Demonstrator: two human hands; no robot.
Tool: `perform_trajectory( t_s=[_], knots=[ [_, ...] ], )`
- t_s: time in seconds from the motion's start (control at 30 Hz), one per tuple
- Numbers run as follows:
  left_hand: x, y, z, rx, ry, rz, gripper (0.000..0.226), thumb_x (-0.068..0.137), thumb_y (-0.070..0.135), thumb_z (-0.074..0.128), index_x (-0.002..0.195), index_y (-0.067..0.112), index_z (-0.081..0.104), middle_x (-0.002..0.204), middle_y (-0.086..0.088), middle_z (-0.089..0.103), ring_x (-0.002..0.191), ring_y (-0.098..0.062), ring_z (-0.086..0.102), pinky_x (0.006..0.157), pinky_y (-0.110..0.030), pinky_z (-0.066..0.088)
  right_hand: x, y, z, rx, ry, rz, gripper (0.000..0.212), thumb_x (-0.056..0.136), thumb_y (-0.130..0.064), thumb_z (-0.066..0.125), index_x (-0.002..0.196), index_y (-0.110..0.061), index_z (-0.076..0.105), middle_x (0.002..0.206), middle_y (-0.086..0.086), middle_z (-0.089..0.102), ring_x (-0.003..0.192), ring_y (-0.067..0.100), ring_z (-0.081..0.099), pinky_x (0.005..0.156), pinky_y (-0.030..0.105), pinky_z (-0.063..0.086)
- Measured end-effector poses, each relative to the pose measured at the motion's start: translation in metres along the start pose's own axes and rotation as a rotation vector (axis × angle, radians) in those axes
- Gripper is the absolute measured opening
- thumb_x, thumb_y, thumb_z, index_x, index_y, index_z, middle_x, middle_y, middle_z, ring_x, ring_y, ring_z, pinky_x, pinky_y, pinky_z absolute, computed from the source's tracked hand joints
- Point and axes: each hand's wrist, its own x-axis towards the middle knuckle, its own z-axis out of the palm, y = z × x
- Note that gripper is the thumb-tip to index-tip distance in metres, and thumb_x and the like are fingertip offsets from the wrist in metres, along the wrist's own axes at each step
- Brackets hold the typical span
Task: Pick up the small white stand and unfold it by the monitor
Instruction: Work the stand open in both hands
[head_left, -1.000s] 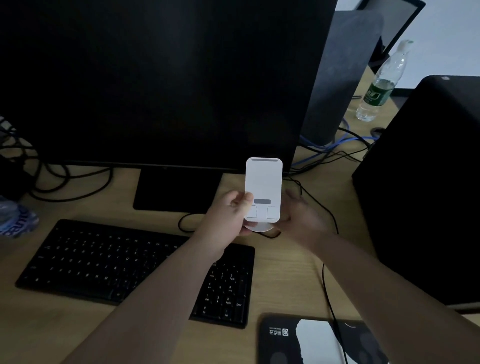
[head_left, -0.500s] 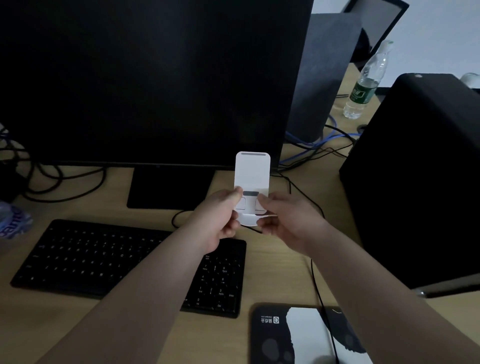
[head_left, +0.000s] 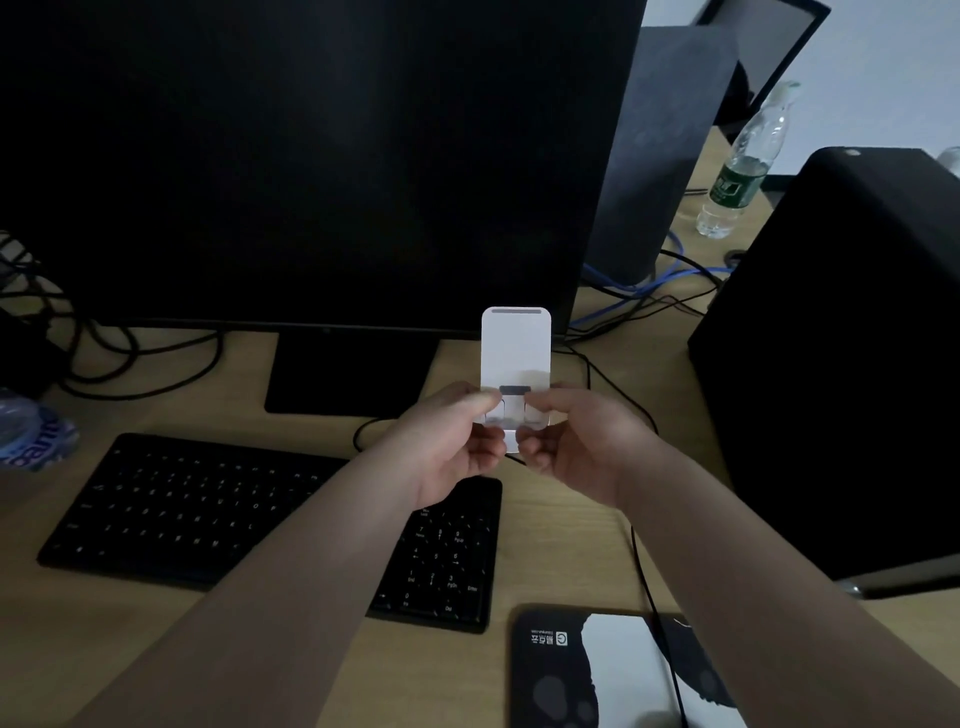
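Note:
The small white stand (head_left: 514, 351) is held upright above the desk, just below the lower right corner of the big dark monitor (head_left: 311, 156). Its back plate rises above my fingers; a dark strip and two small flaps show near its lower end. My left hand (head_left: 452, 441) pinches the stand's lower left part with thumb and fingers. My right hand (head_left: 576, 441) pinches the lower right part, thumb on a flap. The stand's base is mostly hidden between my hands.
A black keyboard (head_left: 218, 514) lies under my left forearm. A black computer case (head_left: 852, 353) stands at the right, a mouse pad (head_left: 613, 670) at the front. Cables (head_left: 639, 306) run behind the monitor foot (head_left: 348, 374). A plastic bottle (head_left: 743, 166) stands far right.
My right hand came round from behind the stand to pinch its lower front beside the left thumb. The stand stayed upright in nearly the same spot.

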Motion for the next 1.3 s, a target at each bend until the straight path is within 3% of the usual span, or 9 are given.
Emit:
perform_trajectory(
  t_s=[0.17, 0.3, 0.57, 0.73, 0.83, 0.9, 0.97, 1.1, 1.3],
  knots=[
    [0.005, -0.005, 0.002, -0.027, 0.047, -0.061, 0.008, 0.093, 0.015, 0.057, 0.094, 0.008, 0.061, 0.063, -0.007, 0.053, 0.041, -0.014, 0.043, 0.046, -0.027, 0.037, 0.006, 0.006, 0.007, 0.009, 0.066, 0.022, 0.013, 0.083, 0.0, 0.049, 0.094, -0.002, 0.055, 0.058, 0.011, 0.053, 0.039, 0.02, 0.043, 0.037, 0.025, 0.033],
    [0.009, -0.007, 0.005, -0.02, 0.102, -0.084, 0.009, 0.087, 0.014, 0.056, 0.08, 0.009, 0.058, 0.058, -0.004, 0.051, 0.038, -0.014, 0.036, 0.042, -0.023, 0.032, 0.005, 0.01, 0.011, -0.034, 0.068, 0.011, 0.012, 0.078, 0.003, 0.043, 0.081, -0.006, 0.05, 0.05, 0.007, 0.049, 0.039, 0.019, 0.037, 0.039, 0.024, 0.026],
    [0.012, -0.001, 0.008, -0.006, 0.144, -0.1, 0.006, 0.086, 0.012, 0.055, 0.084, 0.007, 0.057, 0.057, -0.006, 0.05, 0.034, -0.013, 0.032, 0.04, -0.022, 0.026, 0.01, 0.006, 0.008, -0.054, 0.068, 0.017, 0.017, 0.082, 0.006, 0.042, 0.072, -0.007, 0.046, 0.052, 0.006, 0.043, 0.039, 0.019, 0.037, 0.037, 0.026, 0.027],
    [0.008, 0.004, 0.009, -0.001, 0.137, -0.093, 0.009, 0.086, 0.008, 0.05, 0.079, 0.006, 0.056, 0.052, -0.006, 0.051, 0.035, -0.013, 0.03, 0.043, -0.023, 0.023, 0.009, 0.005, 0.008, -0.122, 0.076, -0.029, 0.015, 0.085, 0.008, 0.044, 0.078, -0.001, 0.054, 0.061, 0.015, 0.052, 0.039, 0.02, 0.042, 0.04, 0.024, 0.033],
    [0.01, 0.007, 0.005, 0.008, 0.151, -0.083, 0.01, 0.087, 0.009, 0.048, 0.081, 0.005, 0.055, 0.052, -0.007, 0.053, 0.032, -0.013, 0.03, 0.04, -0.022, 0.023, 0.008, 0.002, 0.008, -0.213, 0.002, -0.095, 0.012, 0.096, -0.003, 0.053, 0.095, 0.004, 0.063, 0.063, 0.015, 0.063, 0.046, 0.023, 0.053, 0.047, 0.03, 0.042],
    [0.011, 0.008, 0.003, 0.019, 0.144, -0.073, 0.01, 0.087, 0.009, 0.048, 0.082, 0.004, 0.055, 0.05, -0.007, 0.054, 0.032, -0.013, 0.03, 0.038, -0.021, 0.022, 0.007, 0.0, 0.007, -0.264, -0.055, -0.149, 0.029, 0.101, -0.025, 0.059, 0.104, 0.003, 0.067, 0.07, 0.016, 0.067, 0.053, 0.024, 0.061, 0.049, 0.029, 0.049],
    [0.011, 0.008, 0.002, 0.035, 0.121, -0.071, 0.01, 0.086, 0.009, 0.048, 0.083, 0.003, 0.056, 0.052, -0.007, 0.054, 0.034, -0.013, 0.03, 0.038, -0.021, 0.023, 0.008, 0.002, 0.008, -0.327, -0.021, -0.206, 0.04, 0.1, -0.037, 0.06, 0.101, 0.002, 0.069, 0.073, 0.018, 0.069, 0.055, 0.025, 0.062, 0.049, 0.03, 0.05],
    [0.011, 0.003, 0.001, 0.03, 0.075, -0.071, 0.011, 0.088, 0.009, 0.05, 0.092, 0.002, 0.058, 0.057, -0.008, 0.055, 0.036, -0.013, 0.032, 0.037, -0.023, 0.028, 0.012, 0.01, 0.005, -0.387, 0.08, -0.286, 0.038, 0.102, -0.036, 0.057, 0.098, -0.001, 0.071, 0.069, 0.019, 0.068, 0.05, 0.027, 0.06, 0.048, 0.034, 0.045],
    [0.003, 0.0, -0.002, 0.128, -0.001, 0.031, 0.012, 0.093, 0.001, 0.055, 0.104, -0.002, 0.059, 0.067, -0.013, 0.061, 0.044, -0.015, 0.042, 0.045, -0.028, 0.033, 0.008, 0.013, -0.002, -0.356, 0.085, -0.28, 0.033, 0.102, -0.036, 0.057, 0.101, -0.008, 0.074, 0.066, 0.016, 0.066, 0.047, 0.025, 0.056, 0.048, 0.034, 0.041]
  ],
)
